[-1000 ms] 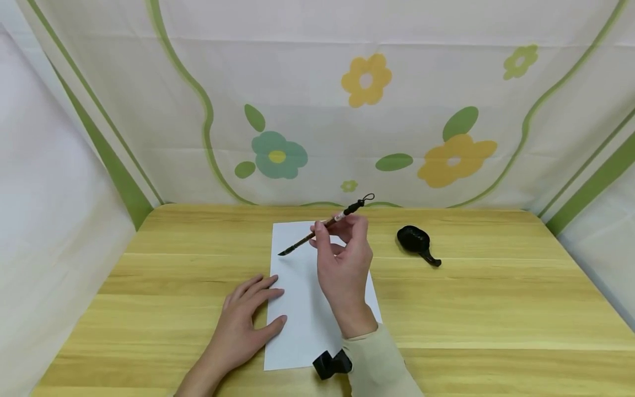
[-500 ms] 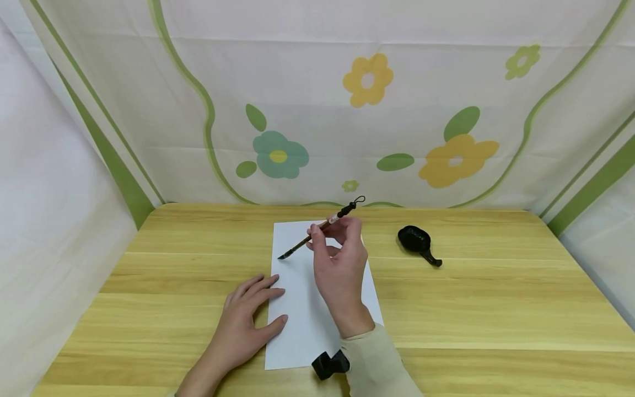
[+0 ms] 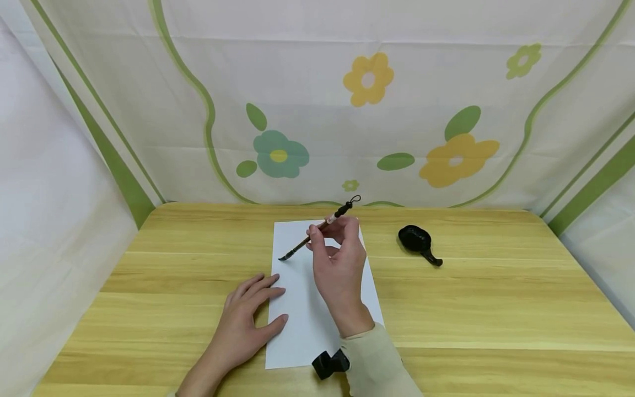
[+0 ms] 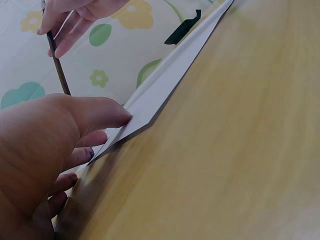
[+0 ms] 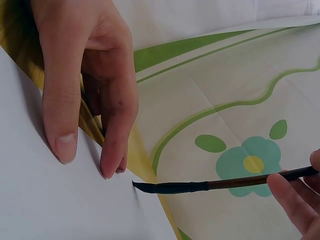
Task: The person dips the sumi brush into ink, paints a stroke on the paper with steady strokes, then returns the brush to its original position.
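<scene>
My right hand (image 3: 342,270) pinches a calligraphy brush (image 3: 302,242) between thumb and fingers, its handle slanting up to the right. The dark brush tip (image 5: 142,187) is bent at its end and appears to touch the upper left of a white sheet of paper (image 3: 297,342). No marks show on the visible part of the sheet. My left hand (image 3: 243,322) lies with fingers spread on the sheet's left edge, thumb and fingertips resting on the paper. In the left wrist view, the left thumb (image 4: 102,114) presses near the paper's border.
A glossy black rounded dish (image 3: 414,239) with a curved handle lies on the wooden table (image 3: 486,298), right of the paper. A black block-like device (image 3: 331,364) sits by the right sleeve, over the sheet's lower edge. Behind the table hangs a flowered cloth (image 3: 317,127).
The right hand has shifted slightly left and toward me with the brush. The brush tip has come down a little and now bends. The left hand stays in place.
</scene>
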Action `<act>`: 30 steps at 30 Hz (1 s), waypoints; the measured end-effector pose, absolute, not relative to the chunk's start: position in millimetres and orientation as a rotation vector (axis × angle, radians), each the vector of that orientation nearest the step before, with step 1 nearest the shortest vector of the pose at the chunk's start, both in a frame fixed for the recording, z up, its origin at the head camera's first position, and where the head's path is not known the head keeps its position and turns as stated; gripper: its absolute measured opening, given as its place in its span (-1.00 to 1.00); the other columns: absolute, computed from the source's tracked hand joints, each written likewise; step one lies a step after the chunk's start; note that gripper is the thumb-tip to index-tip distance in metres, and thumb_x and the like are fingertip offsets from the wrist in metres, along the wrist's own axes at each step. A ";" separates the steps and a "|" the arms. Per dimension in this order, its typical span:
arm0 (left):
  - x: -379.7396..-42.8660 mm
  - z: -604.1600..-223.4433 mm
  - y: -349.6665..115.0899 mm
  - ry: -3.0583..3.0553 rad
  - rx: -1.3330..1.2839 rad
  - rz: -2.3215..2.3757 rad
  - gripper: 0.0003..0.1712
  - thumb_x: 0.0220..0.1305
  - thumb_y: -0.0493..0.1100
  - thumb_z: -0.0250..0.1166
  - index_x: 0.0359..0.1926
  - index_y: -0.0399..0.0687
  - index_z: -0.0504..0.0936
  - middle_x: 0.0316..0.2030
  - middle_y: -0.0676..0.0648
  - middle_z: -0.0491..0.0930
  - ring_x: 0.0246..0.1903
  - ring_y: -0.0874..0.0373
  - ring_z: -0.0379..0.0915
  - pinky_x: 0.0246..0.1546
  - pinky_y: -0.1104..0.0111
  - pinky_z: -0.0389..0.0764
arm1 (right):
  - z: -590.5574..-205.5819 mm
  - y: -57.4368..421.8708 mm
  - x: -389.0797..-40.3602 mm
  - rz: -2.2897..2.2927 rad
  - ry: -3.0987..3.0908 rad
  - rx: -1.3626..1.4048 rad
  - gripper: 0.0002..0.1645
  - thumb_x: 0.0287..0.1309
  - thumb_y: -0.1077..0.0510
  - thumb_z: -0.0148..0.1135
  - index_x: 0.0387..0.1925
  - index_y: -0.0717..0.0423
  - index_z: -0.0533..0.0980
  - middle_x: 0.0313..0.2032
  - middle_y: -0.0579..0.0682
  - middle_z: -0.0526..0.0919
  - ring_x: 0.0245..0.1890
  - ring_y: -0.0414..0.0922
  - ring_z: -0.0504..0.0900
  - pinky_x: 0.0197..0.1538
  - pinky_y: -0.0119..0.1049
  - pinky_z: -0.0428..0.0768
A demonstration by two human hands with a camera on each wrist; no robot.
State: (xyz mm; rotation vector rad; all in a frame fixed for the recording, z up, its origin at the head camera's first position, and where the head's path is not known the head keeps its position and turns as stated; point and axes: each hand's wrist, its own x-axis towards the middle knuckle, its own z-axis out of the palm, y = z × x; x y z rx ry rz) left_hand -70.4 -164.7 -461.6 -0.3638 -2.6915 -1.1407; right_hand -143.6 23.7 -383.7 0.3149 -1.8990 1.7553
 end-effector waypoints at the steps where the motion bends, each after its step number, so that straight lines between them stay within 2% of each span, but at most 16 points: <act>1: -70.5 -461.4 -164.7 -2.692 -0.364 -1.141 -0.51 0.18 -0.08 0.63 0.15 0.20 0.78 0.41 0.09 0.61 0.51 -0.15 0.36 0.40 -0.16 0.21 | -383.7 23.8 -143.8 1.753 -1.900 0.317 -0.73 0.46 0.28 0.34 -0.01 0.30 0.42 -0.15 0.17 0.72 -0.20 0.08 0.85 -0.23 -0.28 0.82; 18: -71.3 -462.6 -165.2 -2.701 -0.362 -1.137 -0.51 0.19 -0.07 0.62 0.16 0.20 0.78 0.42 0.09 0.61 0.52 -0.15 0.35 0.39 -0.18 0.20 | -384.0 25.1 -144.6 1.703 -1.964 0.314 -0.74 0.43 0.29 0.37 -0.01 0.27 0.45 -0.14 0.15 0.71 -0.20 0.05 0.84 -0.24 -0.30 0.82; 30: -71.9 -463.8 -165.5 -2.703 -0.358 -1.137 -0.52 0.19 -0.06 0.63 0.15 0.21 0.78 0.41 0.09 0.61 0.52 -0.15 0.36 0.39 -0.19 0.20 | -383.4 25.9 -144.9 1.732 -1.972 0.329 -0.75 0.42 0.32 0.37 -0.01 0.26 0.46 -0.18 0.17 0.71 -0.20 0.01 0.84 -0.24 -0.13 0.84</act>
